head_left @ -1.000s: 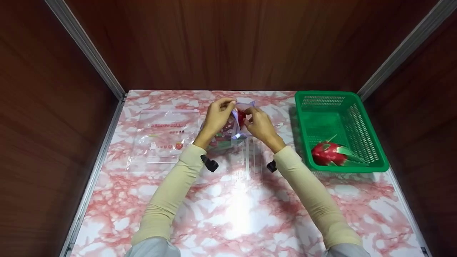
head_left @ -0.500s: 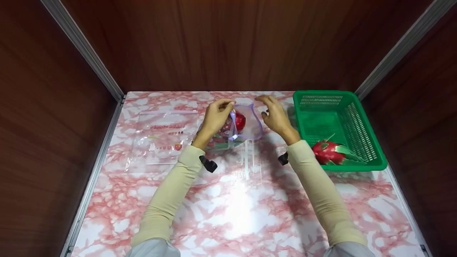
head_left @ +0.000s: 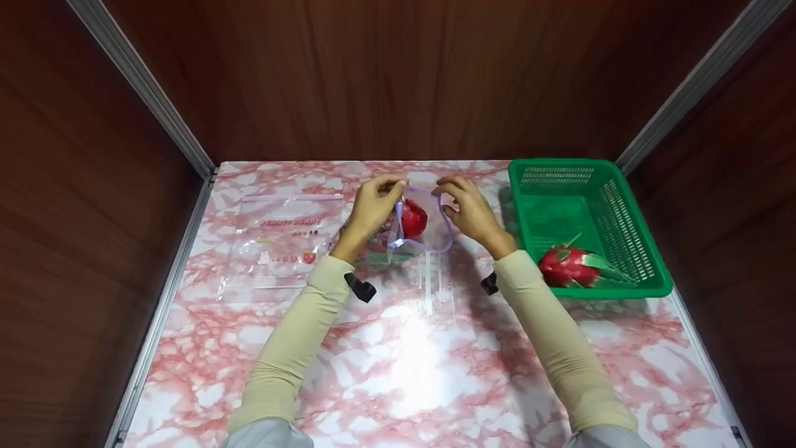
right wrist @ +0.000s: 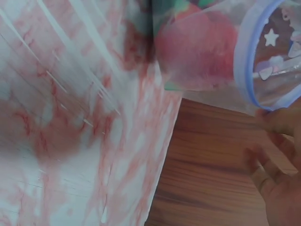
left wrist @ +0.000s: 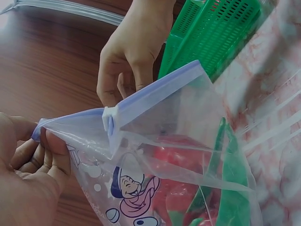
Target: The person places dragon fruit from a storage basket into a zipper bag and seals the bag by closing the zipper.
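A clear zip bag [head_left: 449, 233] with a purple zip strip and cartoon print stands between my hands, its mouth spread wide. Inside lies a red dragon fruit [head_left: 414, 219]; green leaf tips show through the plastic in the left wrist view. My left hand [head_left: 373, 208] pinches one end of the purple strip between thumb and fingers. A white slider [left wrist: 110, 118] sits on that strip. At the opposite side of the mouth is my right hand [head_left: 471, 214], fingers loosely bent, a fingertip right at the rim in the right wrist view, the others spread apart from it.
A green basket [head_left: 519, 205] with another dragon fruit [head_left: 569, 266] stands at the right. Flat on the marbled table [head_left: 348, 386] lies a printed clear bag [head_left: 286, 239] at the left. Clear plastic [head_left: 429, 283] lies in front of the hands. Wooden panels [head_left: 398, 81] enclose the table.
My right hand first draws back from the bag toward the right, then returns to the rim. The mouth now gapes wider, showing more of the dragon fruit. My left hand keeps its pinch.
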`<state>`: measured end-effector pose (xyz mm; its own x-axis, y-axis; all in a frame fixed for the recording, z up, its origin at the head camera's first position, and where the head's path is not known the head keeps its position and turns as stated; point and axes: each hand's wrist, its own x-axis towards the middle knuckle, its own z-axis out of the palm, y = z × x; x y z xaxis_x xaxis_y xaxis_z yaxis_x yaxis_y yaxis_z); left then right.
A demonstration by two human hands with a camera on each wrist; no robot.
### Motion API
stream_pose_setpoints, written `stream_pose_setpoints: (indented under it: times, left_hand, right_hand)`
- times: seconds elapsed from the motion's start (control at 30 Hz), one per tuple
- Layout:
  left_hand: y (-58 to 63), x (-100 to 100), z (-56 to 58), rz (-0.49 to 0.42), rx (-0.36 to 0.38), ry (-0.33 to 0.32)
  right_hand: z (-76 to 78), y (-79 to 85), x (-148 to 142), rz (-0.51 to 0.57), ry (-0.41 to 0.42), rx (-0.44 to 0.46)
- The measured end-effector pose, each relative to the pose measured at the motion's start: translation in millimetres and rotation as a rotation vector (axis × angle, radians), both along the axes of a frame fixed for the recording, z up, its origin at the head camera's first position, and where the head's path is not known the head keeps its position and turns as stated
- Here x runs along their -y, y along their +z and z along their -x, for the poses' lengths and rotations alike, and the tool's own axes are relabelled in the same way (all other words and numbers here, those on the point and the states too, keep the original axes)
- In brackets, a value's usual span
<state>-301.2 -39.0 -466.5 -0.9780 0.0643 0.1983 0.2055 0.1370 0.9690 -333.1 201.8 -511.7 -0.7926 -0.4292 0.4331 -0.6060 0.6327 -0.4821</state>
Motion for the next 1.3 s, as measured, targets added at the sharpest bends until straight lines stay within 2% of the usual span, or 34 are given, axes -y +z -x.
stream_pose_setpoints:
  times: [0.2,0.4,0.87,1.3]
  left_hand:
    - [0.3,0,-0.1,-0.025,-0.004,-0.016]
    - [1.8,5,1.5,-0.005,-0.026,-0.026]
    - [6.9,25,5.8,-0.018,-0.053,-0.016]
    - [11.0,40,7.3,-0.063,-0.051,-0.066]
  right_hand:
    - [-2.2,-3.0,1,0.057,-0.012,0.03]
    - [-5.0,-1.0,-1,0.123,-0.027,-0.005]
    - [-13.5,18.6,-6,0.146,-0.024,-0.118]
    - [-21.3,36.0,-2,0.248,-0.097,-0.129]
